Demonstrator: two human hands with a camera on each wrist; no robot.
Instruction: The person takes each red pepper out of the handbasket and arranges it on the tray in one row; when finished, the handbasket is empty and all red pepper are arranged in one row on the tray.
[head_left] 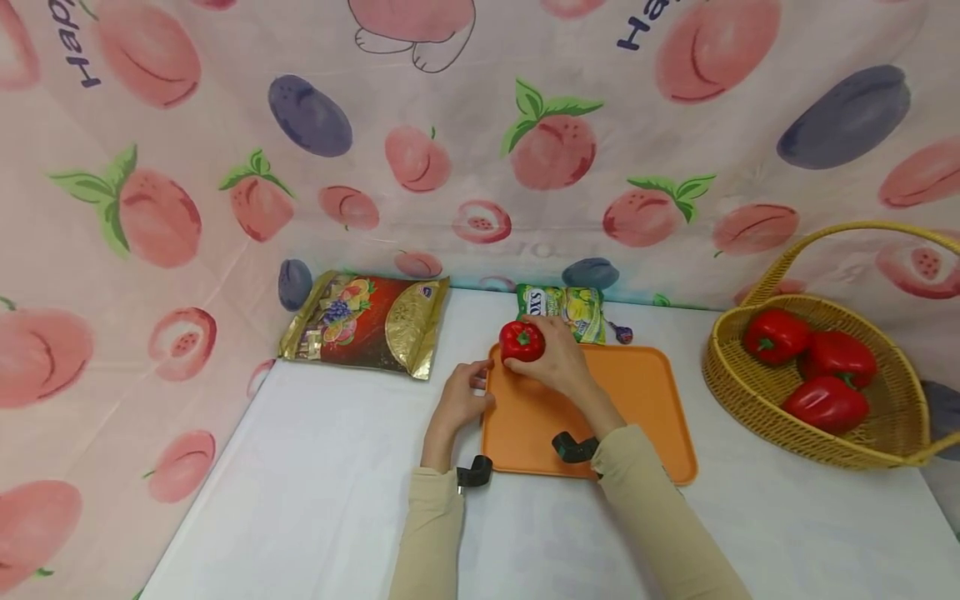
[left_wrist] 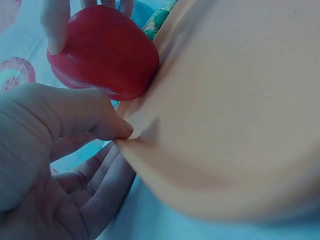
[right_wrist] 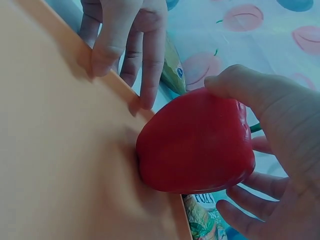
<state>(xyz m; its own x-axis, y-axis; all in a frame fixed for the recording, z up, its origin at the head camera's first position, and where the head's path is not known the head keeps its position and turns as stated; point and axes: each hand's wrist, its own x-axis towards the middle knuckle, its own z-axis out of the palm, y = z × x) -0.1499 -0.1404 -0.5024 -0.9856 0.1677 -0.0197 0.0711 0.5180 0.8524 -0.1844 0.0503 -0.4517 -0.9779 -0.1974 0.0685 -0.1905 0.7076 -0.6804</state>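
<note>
My right hand [head_left: 561, 357] grips a glossy red bell pepper [head_left: 517, 340] with a green stem, over the far left corner of an orange tray [head_left: 517, 433]. In the right wrist view the thumb lies along one side of the pepper [right_wrist: 195, 145] and the fingers curl behind it, its blunt end close to the tray's surface. On the tray's left side my left hand [head_left: 459, 400] pinches the rim. Its thumb presses the rim from inside while the fingers [left_wrist: 107, 192] lie along the outside, as the left wrist view shows.
A wicker basket [head_left: 731, 408] with a tall handle stands at right, holding three red bell peppers [head_left: 825, 406]. At the back left lies a gold and brown candy bag [head_left: 367, 321]. Behind the tray are a green and yellow candy bag [head_left: 587, 310] and a small wrapped lollipop [head_left: 622, 333].
</note>
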